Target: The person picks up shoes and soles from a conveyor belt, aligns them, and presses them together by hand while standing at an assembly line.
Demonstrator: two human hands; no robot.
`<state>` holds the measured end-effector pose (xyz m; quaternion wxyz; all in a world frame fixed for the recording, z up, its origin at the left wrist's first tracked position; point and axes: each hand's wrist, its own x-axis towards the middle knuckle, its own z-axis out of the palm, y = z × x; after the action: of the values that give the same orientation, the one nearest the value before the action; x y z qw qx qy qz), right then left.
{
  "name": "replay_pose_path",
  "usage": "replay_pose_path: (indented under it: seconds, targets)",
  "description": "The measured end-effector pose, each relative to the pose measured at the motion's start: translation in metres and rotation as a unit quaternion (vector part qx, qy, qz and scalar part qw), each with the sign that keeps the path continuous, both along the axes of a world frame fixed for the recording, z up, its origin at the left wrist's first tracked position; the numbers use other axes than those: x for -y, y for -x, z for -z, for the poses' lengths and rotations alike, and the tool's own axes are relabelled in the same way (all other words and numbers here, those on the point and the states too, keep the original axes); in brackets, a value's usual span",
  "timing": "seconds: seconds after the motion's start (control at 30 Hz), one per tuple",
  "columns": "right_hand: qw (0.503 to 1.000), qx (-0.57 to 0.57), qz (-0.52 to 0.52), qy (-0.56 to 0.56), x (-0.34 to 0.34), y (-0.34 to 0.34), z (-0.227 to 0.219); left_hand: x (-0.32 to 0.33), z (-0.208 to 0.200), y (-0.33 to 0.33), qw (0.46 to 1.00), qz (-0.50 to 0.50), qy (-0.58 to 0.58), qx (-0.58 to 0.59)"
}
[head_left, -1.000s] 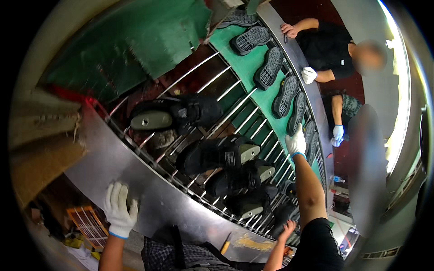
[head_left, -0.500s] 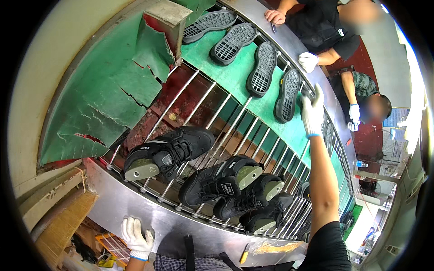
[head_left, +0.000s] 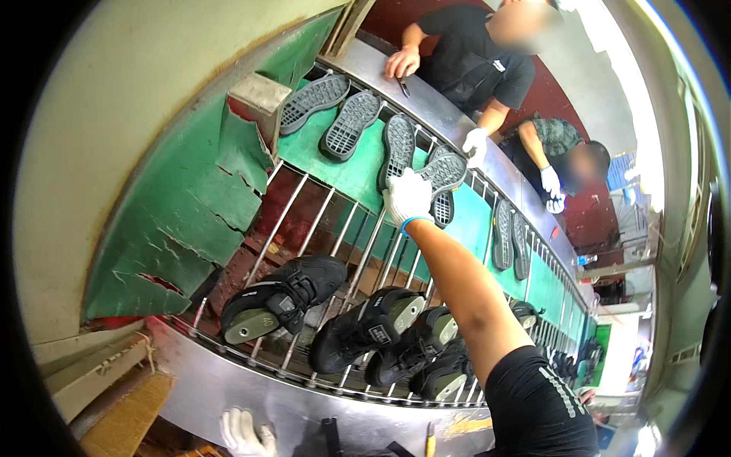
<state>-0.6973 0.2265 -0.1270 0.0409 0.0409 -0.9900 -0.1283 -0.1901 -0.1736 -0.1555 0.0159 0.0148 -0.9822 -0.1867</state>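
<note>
My right hand (head_left: 409, 196), in a white knitted glove with a blue cuff, reaches across the conveyor. Its fingers are closed on one end of a black shoe sole (head_left: 445, 171), grid side showing. This sole lies crosswise over another black sole (head_left: 442, 209), which it partly hides. Close to the left of my hand is a further sole (head_left: 397, 145) on the green sheet (head_left: 358, 174). At the near metal edge, my left hand (head_left: 245, 433), also white-gloved, rests with its fingers apart and nothing in it; its wrist is cut off.
Black lace-up shoes on lasts (head_left: 283, 297) stand along the near side of the metal rollers (head_left: 312, 213). Torn green sheeting (head_left: 164, 244) hangs at the left. Across the steel rim, a co-worker's gloved hand (head_left: 476, 145) is close to my right hand. A yellow-handled tool (head_left: 431, 442) lies nearby.
My right hand has moved left along the row of soles and now grips one sole, angled across another. My left hand stays at the near edge. The view has shifted.
</note>
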Motion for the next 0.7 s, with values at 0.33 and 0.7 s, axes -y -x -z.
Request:
replay_pose_path:
  seconds: [0.33,0.7]
  targets:
    - [0.853,-0.036,0.087,0.513,0.016,-0.116,-0.139,0.007,0.01,0.002,0.998,0.005,-0.007,-0.064]
    - [0.897,0.013,-0.292,0.333,0.135,-0.447,-0.176,0.009,0.015,-0.003,0.994,-0.033,-0.077,-0.067]
